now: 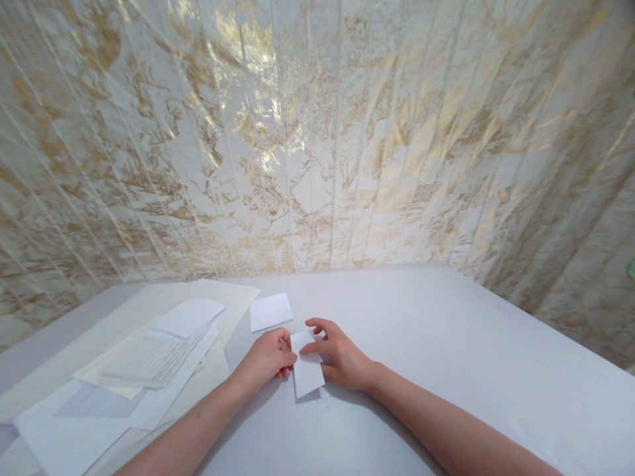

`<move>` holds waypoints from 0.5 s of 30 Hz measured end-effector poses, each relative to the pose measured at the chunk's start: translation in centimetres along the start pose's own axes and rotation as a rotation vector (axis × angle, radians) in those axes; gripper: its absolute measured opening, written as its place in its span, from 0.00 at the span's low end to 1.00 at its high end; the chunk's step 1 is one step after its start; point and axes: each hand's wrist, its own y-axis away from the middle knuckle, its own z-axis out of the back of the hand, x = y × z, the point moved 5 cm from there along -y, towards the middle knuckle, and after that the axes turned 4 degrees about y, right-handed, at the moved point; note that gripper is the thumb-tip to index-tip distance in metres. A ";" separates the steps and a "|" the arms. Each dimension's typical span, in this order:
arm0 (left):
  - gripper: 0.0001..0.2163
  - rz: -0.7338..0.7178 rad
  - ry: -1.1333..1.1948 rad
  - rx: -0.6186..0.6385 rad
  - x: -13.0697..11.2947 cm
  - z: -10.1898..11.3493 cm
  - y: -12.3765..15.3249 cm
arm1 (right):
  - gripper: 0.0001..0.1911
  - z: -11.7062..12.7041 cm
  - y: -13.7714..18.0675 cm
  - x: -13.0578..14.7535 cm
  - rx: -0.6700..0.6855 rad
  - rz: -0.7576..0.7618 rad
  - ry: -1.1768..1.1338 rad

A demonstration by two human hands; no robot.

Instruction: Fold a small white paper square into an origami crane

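A small white piece of paper [308,378], taller than wide and perhaps folded, is between my two hands just above the table. My left hand [268,357] pinches its left edge, thumb in front and the other fingers curled behind. From the right, my right hand [342,354] reaches over it: the thumb is partly hidden, one finger lies across the paper's face, and another finger is lifted and spread beyond its top edge. Behind my left hand, another white paper rectangle [271,311] lies flat on the table.
On the left of the white table [421,344] lies a loose pile of papers [183,360]: white and cream sheets, one with lines of writing, over a large cream sheet [225,289]. A white and gold patterned curtain [317,152] hangs along the table's back edge.
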 end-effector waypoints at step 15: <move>0.11 -0.327 -0.710 0.120 -1.9 0.2 1.9 | 0.15 0.5 0.7 1.0 0.139 0.085 0.186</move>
